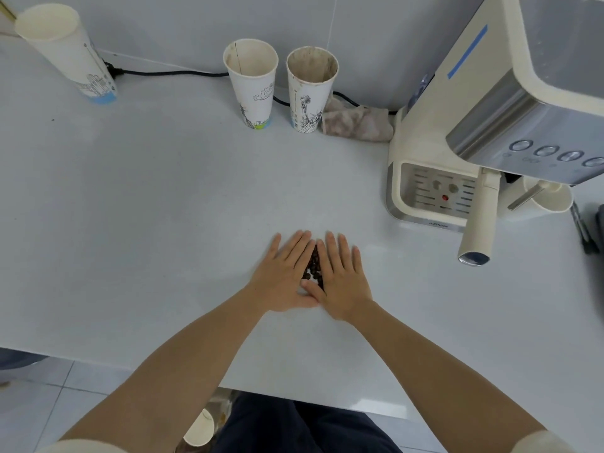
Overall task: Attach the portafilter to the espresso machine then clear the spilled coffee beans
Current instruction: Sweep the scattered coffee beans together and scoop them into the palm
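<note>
Lower centre of frame: our left hand (pixel 281 279) and right hand (pixel 340 282) lie flat, fingers spread, holding nothing, corralling coffee beans (pixel 313 268) on the tabletop (pixel 163 207). Beans look light, hard, roll-prone; scoop from both sides. Portafilter (pixel 478 220) seems attached, right.

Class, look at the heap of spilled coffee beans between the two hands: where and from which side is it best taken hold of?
Take the coffee beans as one heap, from its two long flanks. The left hand and right hand lie flat on the countertop, pressing the beans into a narrow ridge; I would slide the fingers under both flanks and lift, since the beans are loose and offer no single part to grip.
</note>
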`<control>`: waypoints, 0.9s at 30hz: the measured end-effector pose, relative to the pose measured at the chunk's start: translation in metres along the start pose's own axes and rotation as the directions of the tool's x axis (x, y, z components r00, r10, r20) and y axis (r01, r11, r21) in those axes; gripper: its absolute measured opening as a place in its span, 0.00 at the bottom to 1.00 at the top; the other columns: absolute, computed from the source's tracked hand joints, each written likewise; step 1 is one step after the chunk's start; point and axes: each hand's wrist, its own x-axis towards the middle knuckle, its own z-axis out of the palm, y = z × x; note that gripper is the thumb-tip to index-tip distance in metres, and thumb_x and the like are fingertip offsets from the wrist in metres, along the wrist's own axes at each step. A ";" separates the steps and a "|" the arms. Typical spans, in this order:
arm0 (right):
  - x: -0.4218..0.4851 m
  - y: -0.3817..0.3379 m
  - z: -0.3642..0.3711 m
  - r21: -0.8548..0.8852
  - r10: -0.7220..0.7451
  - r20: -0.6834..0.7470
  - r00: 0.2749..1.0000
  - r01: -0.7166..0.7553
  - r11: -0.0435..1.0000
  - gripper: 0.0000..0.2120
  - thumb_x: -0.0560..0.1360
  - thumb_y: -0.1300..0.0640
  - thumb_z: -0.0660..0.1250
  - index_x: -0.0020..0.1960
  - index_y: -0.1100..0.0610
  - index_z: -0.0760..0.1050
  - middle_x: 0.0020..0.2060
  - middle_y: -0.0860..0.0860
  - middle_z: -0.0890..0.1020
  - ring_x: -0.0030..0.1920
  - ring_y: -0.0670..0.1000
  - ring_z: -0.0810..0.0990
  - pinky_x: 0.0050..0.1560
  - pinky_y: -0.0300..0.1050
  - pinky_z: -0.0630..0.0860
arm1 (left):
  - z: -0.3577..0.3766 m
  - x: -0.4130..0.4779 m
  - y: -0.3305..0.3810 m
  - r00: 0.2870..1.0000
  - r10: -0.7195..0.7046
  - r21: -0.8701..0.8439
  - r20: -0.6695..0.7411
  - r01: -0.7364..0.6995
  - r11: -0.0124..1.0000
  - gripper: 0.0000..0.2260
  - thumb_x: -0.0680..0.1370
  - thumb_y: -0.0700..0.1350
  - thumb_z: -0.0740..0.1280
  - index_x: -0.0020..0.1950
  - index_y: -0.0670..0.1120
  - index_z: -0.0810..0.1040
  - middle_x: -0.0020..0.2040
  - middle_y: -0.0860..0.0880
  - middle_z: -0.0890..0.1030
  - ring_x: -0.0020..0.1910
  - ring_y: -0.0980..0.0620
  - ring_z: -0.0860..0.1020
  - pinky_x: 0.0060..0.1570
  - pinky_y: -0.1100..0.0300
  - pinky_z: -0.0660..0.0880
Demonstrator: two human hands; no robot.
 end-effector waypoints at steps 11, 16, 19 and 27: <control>0.000 -0.008 0.004 0.008 0.021 -0.031 0.999 -0.021 1.000 0.38 0.69 0.34 0.33 0.67 0.58 0.26 0.71 0.54 0.31 0.67 0.55 0.25 0.69 0.55 0.30 | -0.006 -0.017 0.008 0.997 -0.062 -0.103 0.048 0.067 0.992 0.47 0.69 0.69 0.55 0.74 0.41 0.40 0.77 0.45 0.41 0.74 0.49 0.36 0.70 0.47 0.33; 0.001 -0.016 0.002 0.035 0.048 -0.043 0.998 -0.047 0.998 0.38 0.68 0.33 0.32 0.66 0.58 0.24 0.75 0.55 0.36 0.74 0.54 0.32 0.71 0.55 0.32 | -0.012 -0.023 0.009 0.988 -0.102 -0.243 0.118 0.128 0.961 0.52 0.66 0.68 0.63 0.73 0.41 0.38 0.76 0.45 0.39 0.74 0.51 0.35 0.70 0.51 0.33; -0.002 -0.016 0.001 0.056 0.041 -0.063 0.997 -0.037 0.998 0.39 0.67 0.32 0.31 0.64 0.57 0.21 0.72 0.53 0.32 0.75 0.55 0.34 0.72 0.55 0.34 | -0.015 -0.033 0.009 0.973 -0.181 -0.429 0.147 0.227 0.875 0.52 0.66 0.64 0.66 0.73 0.43 0.36 0.76 0.47 0.37 0.73 0.53 0.34 0.71 0.54 0.34; -0.003 -0.003 -0.013 0.003 -0.252 -0.133 0.959 0.254 0.967 0.35 0.77 0.39 0.53 0.76 0.56 0.47 0.75 0.60 0.54 0.74 0.59 0.53 0.74 0.57 0.47 | -0.043 -0.059 0.021 0.751 -0.558 -0.935 0.353 0.260 -0.241 0.12 0.78 0.48 0.56 0.58 0.47 0.73 0.62 0.48 0.75 0.61 0.53 0.72 0.60 0.60 0.66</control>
